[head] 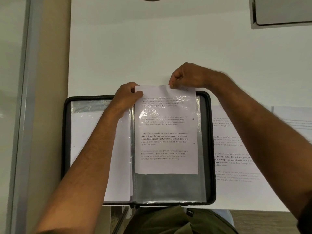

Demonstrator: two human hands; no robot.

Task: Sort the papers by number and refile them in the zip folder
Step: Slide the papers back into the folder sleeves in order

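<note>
A black zip folder (210,149) lies open on the white table, near its front edge. A printed sheet of paper (166,164) sits partway inside the clear plastic sleeve (168,188) on the folder's right side, its top edge sticking out above the sleeve. My left hand (127,97) pinches the sheet's top left corner. My right hand (187,76) pinches the top edge right of the middle. The left side of the folder holds sleeves with white sheets (87,132), partly hidden by my left forearm.
Two more printed sheets lie on the table to the right of the folder: one (236,149) right beside it, another (293,122) at the frame's edge. A grey tray-like object (280,12) sits at the far right corner. A wall pillar (50,81) borders the table's left.
</note>
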